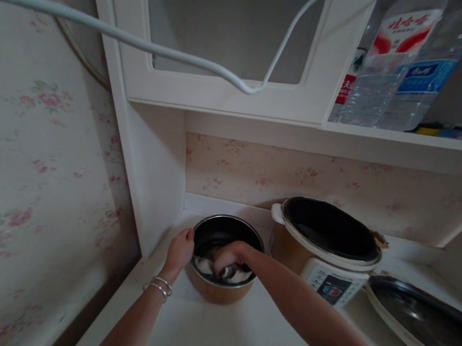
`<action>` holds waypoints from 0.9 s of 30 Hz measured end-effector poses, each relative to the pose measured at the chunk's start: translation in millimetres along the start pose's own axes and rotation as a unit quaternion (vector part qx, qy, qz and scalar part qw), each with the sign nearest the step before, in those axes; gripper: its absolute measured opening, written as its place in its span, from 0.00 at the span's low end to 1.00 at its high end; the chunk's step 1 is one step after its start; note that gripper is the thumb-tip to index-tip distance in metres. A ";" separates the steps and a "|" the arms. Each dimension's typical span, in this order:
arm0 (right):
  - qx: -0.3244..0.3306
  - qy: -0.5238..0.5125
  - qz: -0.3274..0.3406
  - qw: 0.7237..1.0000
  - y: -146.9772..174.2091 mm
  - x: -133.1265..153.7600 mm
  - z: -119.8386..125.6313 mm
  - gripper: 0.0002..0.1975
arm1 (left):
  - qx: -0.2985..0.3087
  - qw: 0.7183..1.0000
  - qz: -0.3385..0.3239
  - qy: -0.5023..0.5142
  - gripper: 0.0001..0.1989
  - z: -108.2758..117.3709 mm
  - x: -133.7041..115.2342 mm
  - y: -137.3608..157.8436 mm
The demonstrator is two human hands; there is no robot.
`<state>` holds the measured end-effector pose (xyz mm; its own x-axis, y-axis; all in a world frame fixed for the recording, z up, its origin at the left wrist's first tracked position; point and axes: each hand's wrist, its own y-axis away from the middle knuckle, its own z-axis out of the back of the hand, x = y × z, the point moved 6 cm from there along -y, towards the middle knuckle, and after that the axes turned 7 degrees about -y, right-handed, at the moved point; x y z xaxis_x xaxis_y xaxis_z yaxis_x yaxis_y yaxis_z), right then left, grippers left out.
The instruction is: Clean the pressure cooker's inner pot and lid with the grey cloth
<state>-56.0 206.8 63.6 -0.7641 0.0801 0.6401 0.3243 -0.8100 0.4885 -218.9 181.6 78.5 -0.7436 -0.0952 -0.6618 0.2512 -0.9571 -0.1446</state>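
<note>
The rim of a round, dark-lined cooking pot (216, 293) is gripped at its left side by the left hand (182, 248); the fingers are curled tightly over the edge, with the thumb side turned up, and two silver bangles (157, 287) are worn on that wrist. The right hand (229, 256) is lowered into the same pot, its arm crossing over the right part of the rim; the fingers are bent downward and are pressed against what appears to be a whitish cloth (202, 264) with dark patches, bunched at the near side of the pot's inside; how far these fingers are closed, and whether the cloth is grasped or only pushed, cannot be told, since the fingertips are hidden.

The pot is stood upright on a white countertop (201, 341), near the corner made by the cabinet's side panel (137, 162); just to its right an electric cooker (291, 248) is placed with its top uncovered and a dark interior shown; a control panel (330, 283) is fitted to its front; farther right a large lid (423, 326) is laid with its dark, shiny face upward; on the shelf above, clear plastic bottles (386, 75) are kept.
</note>
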 end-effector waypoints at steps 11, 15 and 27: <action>-0.041 -0.065 0.022 0.997 -4.4 22.5 3.0 0.19 | 0.015 1.000 -0.019 -0.006 0.18 1.8 -2.9 -3.9; 0.055 0.025 0.018 0.998 2.9 13.8 -8.7 0.16 | 0.023 1.000 -0.021 0.000 0.18 1.1 -3.0 -4.7; -0.036 0.252 0.138 0.957 -5.4 2.7 20.3 0.17 | 0.018 1.000 -0.001 0.004 0.18 0.4 -1.5 -4.3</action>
<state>-48.5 223.2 74.7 -0.8328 -0.4188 0.3620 0.5272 -0.7992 0.2885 -219.1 185.8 80.4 -0.7396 -0.0918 -0.6668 0.2280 -0.9662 -0.1200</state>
